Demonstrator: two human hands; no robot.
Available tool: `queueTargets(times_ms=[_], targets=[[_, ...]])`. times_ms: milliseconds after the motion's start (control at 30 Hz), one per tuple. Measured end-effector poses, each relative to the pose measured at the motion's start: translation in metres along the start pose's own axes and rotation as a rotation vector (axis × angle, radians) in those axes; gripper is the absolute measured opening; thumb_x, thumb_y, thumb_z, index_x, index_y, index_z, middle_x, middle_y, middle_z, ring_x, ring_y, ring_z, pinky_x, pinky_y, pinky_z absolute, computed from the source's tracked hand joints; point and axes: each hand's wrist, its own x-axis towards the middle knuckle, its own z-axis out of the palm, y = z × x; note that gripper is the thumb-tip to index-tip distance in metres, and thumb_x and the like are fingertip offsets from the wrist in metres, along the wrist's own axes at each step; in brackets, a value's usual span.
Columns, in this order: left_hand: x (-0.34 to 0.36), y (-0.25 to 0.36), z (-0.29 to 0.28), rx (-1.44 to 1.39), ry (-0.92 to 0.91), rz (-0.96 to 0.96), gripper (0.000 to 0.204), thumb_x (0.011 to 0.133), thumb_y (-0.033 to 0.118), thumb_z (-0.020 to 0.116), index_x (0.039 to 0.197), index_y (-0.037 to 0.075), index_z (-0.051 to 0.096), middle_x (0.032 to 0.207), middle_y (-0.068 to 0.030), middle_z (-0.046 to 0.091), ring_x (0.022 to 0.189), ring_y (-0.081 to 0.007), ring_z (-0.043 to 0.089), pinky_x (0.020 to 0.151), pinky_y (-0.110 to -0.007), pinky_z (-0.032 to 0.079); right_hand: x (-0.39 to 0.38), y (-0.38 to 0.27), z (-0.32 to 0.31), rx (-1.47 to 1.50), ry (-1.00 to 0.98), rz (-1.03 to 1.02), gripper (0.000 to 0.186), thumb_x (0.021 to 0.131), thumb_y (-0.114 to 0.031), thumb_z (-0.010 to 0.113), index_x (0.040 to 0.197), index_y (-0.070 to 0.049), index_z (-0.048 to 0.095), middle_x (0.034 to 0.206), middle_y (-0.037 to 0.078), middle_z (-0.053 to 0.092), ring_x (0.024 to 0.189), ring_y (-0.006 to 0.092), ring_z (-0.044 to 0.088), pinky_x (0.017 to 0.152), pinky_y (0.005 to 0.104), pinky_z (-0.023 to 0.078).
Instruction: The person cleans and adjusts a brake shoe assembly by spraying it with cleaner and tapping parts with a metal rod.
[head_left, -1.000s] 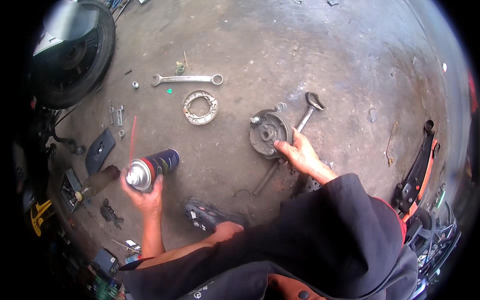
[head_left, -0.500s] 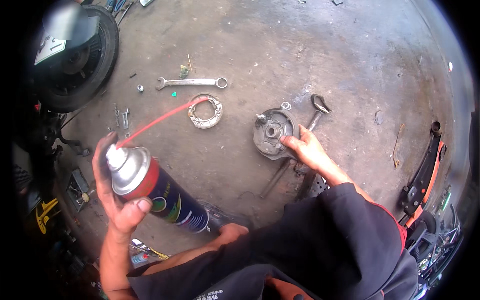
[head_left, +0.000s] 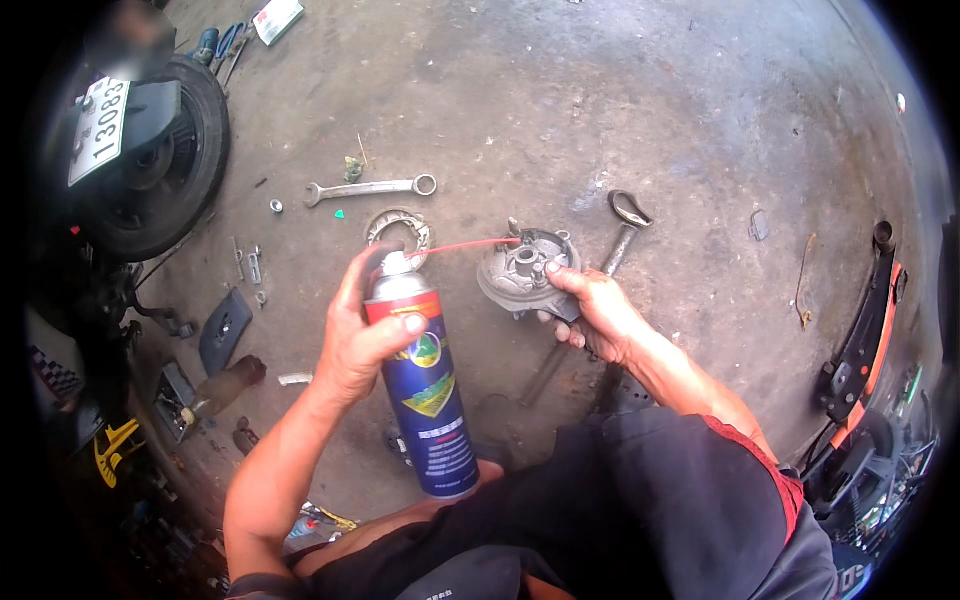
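The round metal plate (head_left: 520, 285) is held up in the right hand (head_left: 600, 315), thumb on its face and fingers curled under the edge. Its hubbed face looks upward, somewhat tilted. The spray can (head_left: 430, 390) is left of the plate and nearer the person, gripped by the left hand (head_left: 365, 335): thumb across the label, a finger up at the nozzle (head_left: 397, 263). The hands are apart from each other, each clamped on its own piece.

The can's long axis runs away from the person, nozzle end farthest and leaning a little left, base toward the lap. A thin red straw (head_left: 460, 244) leaves the nozzle and points right, almost level, its tip at the plate's far left edge; whether it touches, I cannot tell.

Left of the plate lies a ring of brake shoes (head_left: 421, 238), partly behind the nozzle. A combination wrench (head_left: 370, 188) lies beyond and left of the plate, running crosswise. Right of the plate, a bar with a looped end (head_left: 628, 225) slants away.
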Motion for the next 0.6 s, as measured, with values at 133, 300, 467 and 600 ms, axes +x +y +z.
queueTargets(times_ms=[133,300,467,600], targets=[[0.004,-0.012,0.003,0.398,-0.010,0.249,0.078,0.064,0.019,0.076,0.132,0.002,0.040,0.111,-0.0119,0.055,0.096,-0.0197,0.058,0.084,-0.032,0.048,-0.008,-0.003,0.007,0.116,-0.006,0.040,0.034,0.094,-0.032,0.053,0.102,0.001,0.059,0.072,0.009,0.063,0.042,0.0128,0.054,0.032,0.0207,0.038],[0.014,-0.022,0.015,0.813,0.020,0.628,0.068,0.058,0.012,0.075,0.122,0.008,0.051,0.104,-0.0130,0.058,0.089,-0.0285,0.063,0.076,-0.036,0.052,-0.005,-0.004,0.008,0.125,-0.006,0.047,0.032,0.095,-0.031,0.052,0.100,0.000,0.060,0.070,0.008,0.062,0.042,0.0136,0.054,0.031,0.0222,0.038],[0.022,-0.026,0.025,1.012,-0.005,0.747,0.066,0.052,0.011,0.072,0.116,0.007,0.054,0.101,-0.0138,0.057,0.081,-0.0321,0.063,0.068,-0.039,0.052,-0.006,-0.008,0.010,-0.020,0.027,0.058,0.038,0.095,-0.036,0.049,0.110,-0.003,0.059,0.075,0.006,0.060,0.049,0.0137,0.052,0.036,0.0244,0.035],[0.024,-0.028,0.027,1.060,-0.012,0.764,0.064,0.053,0.011,0.072,0.114,0.007,0.055,0.102,-0.0133,0.057,0.081,-0.0321,0.063,0.068,-0.039,0.053,-0.004,-0.010,0.011,-0.017,0.040,0.064,0.037,0.095,-0.036,0.049,0.109,-0.003,0.060,0.074,0.006,0.061,0.049,0.0134,0.052,0.037,0.0243,0.035]])
